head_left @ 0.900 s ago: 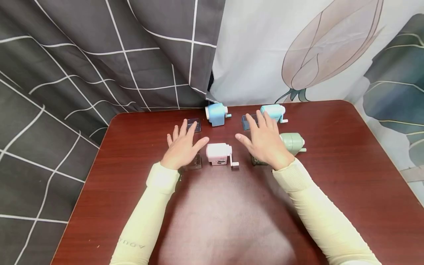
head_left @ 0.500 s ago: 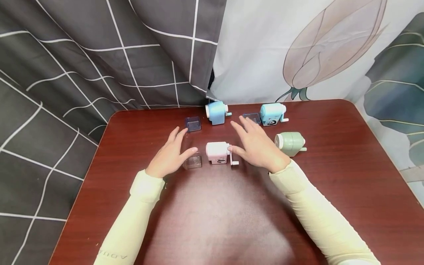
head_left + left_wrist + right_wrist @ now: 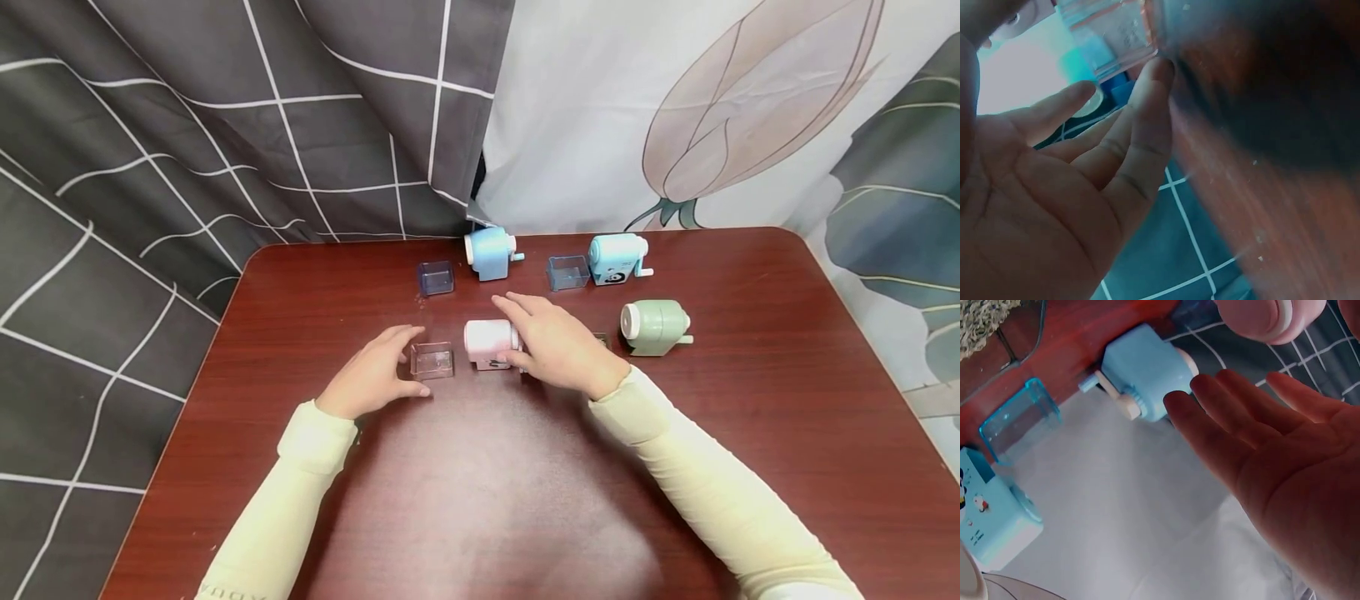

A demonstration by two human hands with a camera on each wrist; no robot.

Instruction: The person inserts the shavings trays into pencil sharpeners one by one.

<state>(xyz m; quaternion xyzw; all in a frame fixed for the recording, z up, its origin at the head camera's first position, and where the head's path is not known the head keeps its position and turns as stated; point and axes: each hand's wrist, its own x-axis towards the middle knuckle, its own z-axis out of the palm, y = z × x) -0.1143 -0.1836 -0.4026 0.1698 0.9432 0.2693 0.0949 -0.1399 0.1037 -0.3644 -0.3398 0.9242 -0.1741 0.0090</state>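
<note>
Clock directions take the pink crank pencil sharpener [image 3: 487, 344] as the dial's centre, with twelve at the table's far edge. That sharpener sits upright on the dark red wood-grain table [image 3: 465, 517], its crank end at three o'clock mostly covered by the right hand [image 3: 562, 346]. The right hand comes in from four o'clock, fingers extended and nearly straight, the thumb overlapping the pink body; whether it touches, I cannot tell. At nine o'clock lies the clear pinkish shavings tray [image 3: 432, 360], just beside the sharpener and apart from it. The left hand [image 3: 367, 375] is around the tray's outer end, thumb and fingers spread wide, the thumb near its six o'clock side. In the left wrist view a fingertip lines up with a corner of the tray, but contact is unclear.

At twelve stands a blue crank sharpener [image 3: 491, 253], and near it, toward eleven, a dark blue clear tray [image 3: 436, 278]. Between one and two is a blue transparent tray [image 3: 567, 273]; just beyond, at two, a light blue panda-print sharpener [image 3: 617, 258]. At three stands a green crank sharpener [image 3: 657, 327], its white round end facing nine, with another tray [image 3: 602, 339] largely hidden behind the right hand
</note>
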